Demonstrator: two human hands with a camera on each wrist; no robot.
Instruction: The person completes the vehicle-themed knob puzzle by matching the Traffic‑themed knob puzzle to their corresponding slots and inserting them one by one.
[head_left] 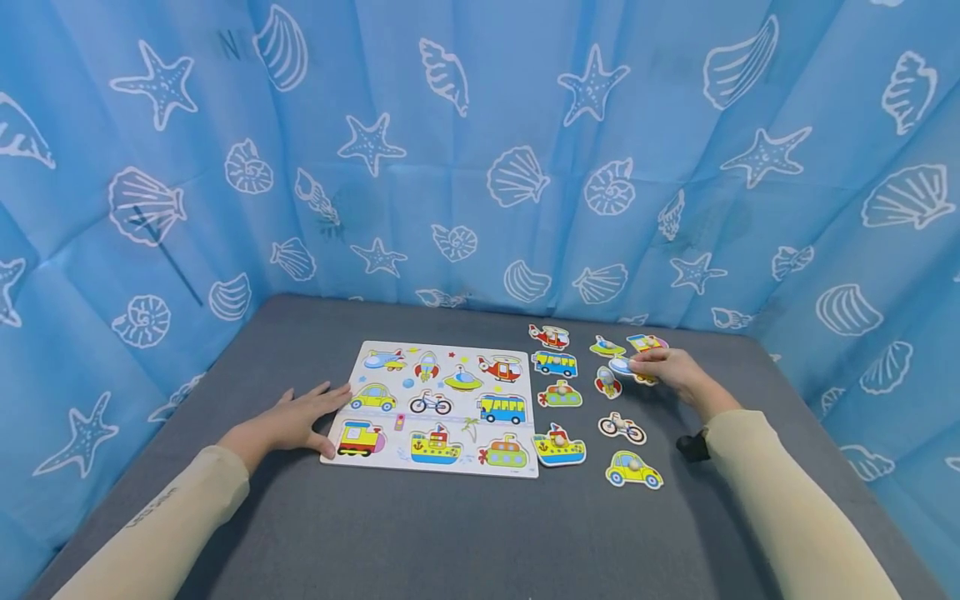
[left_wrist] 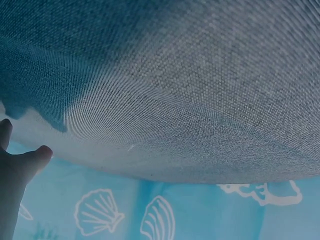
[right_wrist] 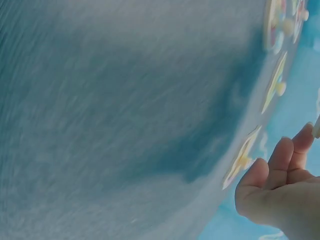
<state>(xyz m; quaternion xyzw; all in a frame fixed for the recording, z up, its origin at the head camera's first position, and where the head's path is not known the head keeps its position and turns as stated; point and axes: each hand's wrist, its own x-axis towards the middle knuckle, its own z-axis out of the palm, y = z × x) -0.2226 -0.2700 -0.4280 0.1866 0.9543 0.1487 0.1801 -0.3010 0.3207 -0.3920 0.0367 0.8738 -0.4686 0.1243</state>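
Observation:
A white wooden puzzle board (head_left: 465, 404) with printed vehicles lies flat on the grey table. At its left edge, my left hand (head_left: 296, 421) rests with spread fingers, thumb near the lower left corner. Only part of that hand (left_wrist: 17, 170) shows in the left wrist view. My right hand (head_left: 678, 375) pinches a blue airplane puzzle piece (head_left: 619, 366), partly covered by the fingers. The held piece hovers by the rocket piece (head_left: 608, 382) and the train piece (head_left: 645, 342), which the hand partly hides. In the right wrist view, the right hand (right_wrist: 282, 185) has its fingers bent.
Between board and right hand lie the helicopter (head_left: 550, 337), bus (head_left: 555, 364), submarine (head_left: 560, 394) and ship (head_left: 558, 447) pieces. The UFO (head_left: 606, 347), bicycle (head_left: 622, 428) and car (head_left: 633, 471) pieces lie farther right. A blue shell-print curtain (head_left: 480, 208) hangs behind the table.

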